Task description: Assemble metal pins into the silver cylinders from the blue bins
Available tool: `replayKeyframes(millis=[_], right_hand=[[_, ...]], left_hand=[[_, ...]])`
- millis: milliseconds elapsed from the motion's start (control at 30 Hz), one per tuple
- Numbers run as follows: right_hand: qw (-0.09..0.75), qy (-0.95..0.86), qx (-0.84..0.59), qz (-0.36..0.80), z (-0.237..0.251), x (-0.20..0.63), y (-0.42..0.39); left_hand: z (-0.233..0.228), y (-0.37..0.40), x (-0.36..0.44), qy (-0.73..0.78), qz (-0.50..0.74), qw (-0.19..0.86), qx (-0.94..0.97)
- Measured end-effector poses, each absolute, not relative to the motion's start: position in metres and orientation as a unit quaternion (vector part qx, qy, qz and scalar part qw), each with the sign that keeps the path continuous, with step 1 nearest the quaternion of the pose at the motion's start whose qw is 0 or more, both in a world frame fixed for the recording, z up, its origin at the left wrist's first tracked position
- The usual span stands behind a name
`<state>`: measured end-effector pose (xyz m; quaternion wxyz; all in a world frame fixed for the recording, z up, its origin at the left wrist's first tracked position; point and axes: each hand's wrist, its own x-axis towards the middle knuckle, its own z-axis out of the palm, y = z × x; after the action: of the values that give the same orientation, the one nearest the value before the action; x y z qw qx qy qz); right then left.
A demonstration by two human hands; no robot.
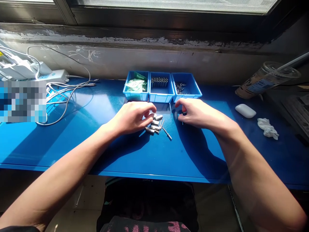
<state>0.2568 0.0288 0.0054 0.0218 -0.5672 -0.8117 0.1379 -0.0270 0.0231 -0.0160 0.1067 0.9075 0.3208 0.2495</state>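
Our left hand rests knuckles-up on the glossy blue tabletop, fingers curled down onto the far end of a small heap of short silver metal cylinders that lies at mid-table, just in front of three blue plastic bins. We cannot tell whether the fingertips have pinched one cylinder or only touch the heap. Our right hand sits just right of the heap, fingers bent inward with something small and reddish at the tips; whether it is gripped we cannot tell. A thin metal pin lies loose at the near right edge of the heap. Behind, the left bin of green packets, the middle bin of dark cylinders and the right bin of thin pins stand side by side, touching. We judge the cylinders stiff, smooth, light singly and apt to roll on this slick surface, so each is best pinched across its middle, between thumb and forefinger. Far left lie white cables; far right, a white case and a crumpled tissue.
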Motion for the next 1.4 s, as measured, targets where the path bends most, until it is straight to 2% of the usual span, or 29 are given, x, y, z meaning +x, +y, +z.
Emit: replayKeyframes(millis=[100,200,433,500,600,800,933,1067,1233,1400], right_hand=[[0.007,-0.791,-0.598,0.128,0.007,0.261,0.028],[-0.008,-0.773,-0.611,0.171,0.010,0.259,0.026],[0.011,-0.809,-0.558,0.184,0.011,0.250,0.023],[0.047,-0.830,-0.526,0.179,0.011,0.248,0.022],[0.145,-0.849,-0.476,0.177,0.014,0.244,0.020],[0.340,-0.745,-0.452,0.355,0.034,0.242,0.010],[0.420,-0.705,-0.439,0.365,0.036,0.241,0.010],[0.455,-0.682,-0.427,0.381,0.023,0.230,0.012],[0.454,-0.677,-0.416,0.402,0.015,0.217,0.012],[0.442,-0.682,-0.433,0.391,0.017,0.217,0.011]], left_hand=[[-0.016,0.023,-0.027,0.321,0.250,0.110,0.907],[-0.016,0.023,-0.027,0.310,0.251,0.112,0.910],[-0.015,0.022,-0.027,0.295,0.249,0.116,0.915],[-0.015,0.022,-0.027,0.296,0.250,0.112,0.915],[-0.016,0.022,-0.027,0.297,0.255,0.109,0.914],[-0.015,0.020,-0.027,0.293,0.255,0.106,0.915],[-0.014,0.019,-0.026,0.283,0.287,0.116,0.908],[-0.014,0.018,-0.022,0.270,0.321,0.109,0.901],[-0.015,0.018,-0.020,0.276,0.360,0.049,0.890],[-0.010,0.019,-0.022,0.299,0.378,0.044,0.875]])
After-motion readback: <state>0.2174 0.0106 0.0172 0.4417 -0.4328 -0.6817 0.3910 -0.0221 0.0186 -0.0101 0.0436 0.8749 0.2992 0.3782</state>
